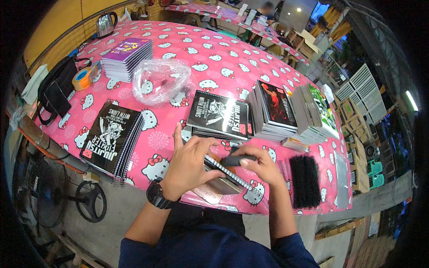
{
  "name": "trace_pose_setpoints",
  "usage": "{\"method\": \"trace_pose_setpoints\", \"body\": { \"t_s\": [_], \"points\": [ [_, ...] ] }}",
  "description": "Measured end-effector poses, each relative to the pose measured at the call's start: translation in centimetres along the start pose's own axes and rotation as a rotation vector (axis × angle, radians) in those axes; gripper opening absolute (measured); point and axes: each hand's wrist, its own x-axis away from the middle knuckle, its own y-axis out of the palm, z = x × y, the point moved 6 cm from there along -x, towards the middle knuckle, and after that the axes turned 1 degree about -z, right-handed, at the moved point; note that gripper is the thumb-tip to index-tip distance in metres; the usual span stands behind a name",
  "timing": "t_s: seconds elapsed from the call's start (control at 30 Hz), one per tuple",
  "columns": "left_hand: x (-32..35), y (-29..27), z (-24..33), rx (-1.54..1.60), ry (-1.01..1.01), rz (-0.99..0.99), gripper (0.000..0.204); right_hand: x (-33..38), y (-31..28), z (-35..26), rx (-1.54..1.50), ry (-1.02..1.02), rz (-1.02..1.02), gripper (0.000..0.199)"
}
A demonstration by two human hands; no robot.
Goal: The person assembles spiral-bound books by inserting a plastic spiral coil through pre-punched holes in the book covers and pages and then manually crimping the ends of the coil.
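At the table's near edge a notebook (223,185) stands tilted, its edge of punched holes and coil turned up. My left hand (191,161) grips it from the left, thumb on the near side and index finger stretched away. In my right hand (261,164) is a dark grey, rounded tool (236,158), pinched close beside the coil edge; its exact kind does not show. Just beyond my hands lies a stack of black-covered notebooks (219,114). Another pile of spiral-bound black notebooks (111,136) lies to the left. A bundle of black plastic coils (305,181) is right of my right hand.
Farther right stand stacks with a red-and-black cover (276,105) and green covers (318,109). Beyond the left pile are a clear plastic bag (158,80), purple books (127,56), an orange tape roll (82,79) and a black bag (58,91). A kettle (106,24) stands far left.
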Motion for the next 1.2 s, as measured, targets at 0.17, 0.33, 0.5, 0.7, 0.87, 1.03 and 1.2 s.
{"method": "trace_pose_setpoints", "body": {
  "t_s": [0.17, 0.33, 0.5, 0.7, 0.87, 1.03, 1.2],
  "points": [
    [0.0, 0.4, -0.5, 0.002, -0.034, -0.052, 0.077, 0.2, 1.3, -1.9, -0.460, -0.315, -0.042, 0.051],
    [1.7, -2.5, -4.1, 0.203, -0.188, 0.292, 0.087, -1.1, 1.0, -1.1, -0.149, -0.131, 0.039, 0.054],
    [3.5, 0.8, -8.0, 1.046, -0.383, 0.336, 0.078, -2.3, 1.1, -0.2, 0.232, -0.081, 0.146, 0.044],
    [3.5, 1.2, -7.6, 1.149, -0.300, 0.472, 0.065, -3.5, 2.2, 0.3, 0.044, -0.046, 0.020, 0.045],
    [3.1, 2.0, -8.6, 1.167, -0.413, 0.356, 0.048, -3.5, 2.4, -1.8, -0.268, -0.350, -0.087, 0.046],
    [2.7, 1.3, -8.2, 1.181, -0.397, 0.289, 0.046, -4.9, 1.4, -0.1, -0.268, -0.175, 0.029, 0.040],
    [2.5, 1.3, -8.4, 1.189, -0.405, 0.304, 0.044, -5.3, 2.5, -1.3, -0.311, -0.246, -0.042, 0.042]
  ]
}}
